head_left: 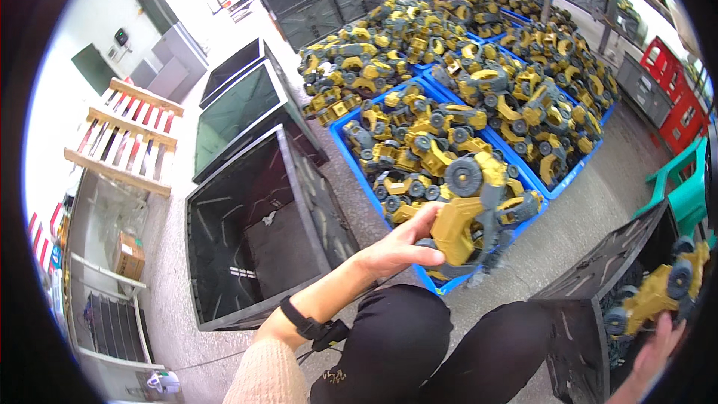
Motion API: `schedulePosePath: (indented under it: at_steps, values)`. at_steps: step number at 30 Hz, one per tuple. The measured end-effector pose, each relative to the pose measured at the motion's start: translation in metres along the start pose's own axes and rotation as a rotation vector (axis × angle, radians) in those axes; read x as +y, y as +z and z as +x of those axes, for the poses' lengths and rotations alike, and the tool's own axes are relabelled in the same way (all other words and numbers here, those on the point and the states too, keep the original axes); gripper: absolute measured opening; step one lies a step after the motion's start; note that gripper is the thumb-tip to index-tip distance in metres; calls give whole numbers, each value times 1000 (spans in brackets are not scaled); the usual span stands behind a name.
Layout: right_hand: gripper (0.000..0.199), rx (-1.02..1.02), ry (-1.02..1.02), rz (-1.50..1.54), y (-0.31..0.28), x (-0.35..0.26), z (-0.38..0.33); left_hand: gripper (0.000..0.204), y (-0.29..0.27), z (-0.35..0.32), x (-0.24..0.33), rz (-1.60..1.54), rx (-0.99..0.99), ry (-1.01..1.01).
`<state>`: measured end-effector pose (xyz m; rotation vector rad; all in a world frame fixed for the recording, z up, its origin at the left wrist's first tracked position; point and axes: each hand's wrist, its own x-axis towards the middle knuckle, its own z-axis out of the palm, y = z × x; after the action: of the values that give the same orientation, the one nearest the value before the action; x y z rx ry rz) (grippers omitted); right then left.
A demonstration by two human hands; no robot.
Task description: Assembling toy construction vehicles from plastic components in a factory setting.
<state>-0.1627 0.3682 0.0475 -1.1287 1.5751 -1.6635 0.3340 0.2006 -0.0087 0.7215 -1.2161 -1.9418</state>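
Observation:
My left hand is closed on a yellow toy truck with a dark grey part and black wheels. It is tilted, wheel upward, over the near end of a blue crate heaped with similar toys. At the far right my right hand has its fingers against another yellow toy truck; part of that grip is hidden behind the toy. This second truck is over the mouth of a black crate beside my right knee.
Empty-looking black crates stand in a row on my left. More blue crates piled with toy trucks extend ahead. A green plastic chair and a red crate are at the right. A wooden pallet leans at the far left.

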Motion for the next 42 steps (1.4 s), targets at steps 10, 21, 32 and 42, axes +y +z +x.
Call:
schedulePosePath:
  at_steps: [10, 21, 32, 42]
  values:
    - [36, -521, 311, 47, 303, -6, 1, 87, 11, -13, 20, -216, -202, -4]
    - [81, -1091, 624, 194, 327, 132, 27, 74, -22, -9, -98, -86, 96, -175]
    - [103, -1048, 555, 350, 290, 167, -21, 82, -15, 7, -126, -90, 141, -497]
    - [95, -1050, 531, 450, 277, 154, -31, 62, -18, -15, -104, -84, 142, -426]
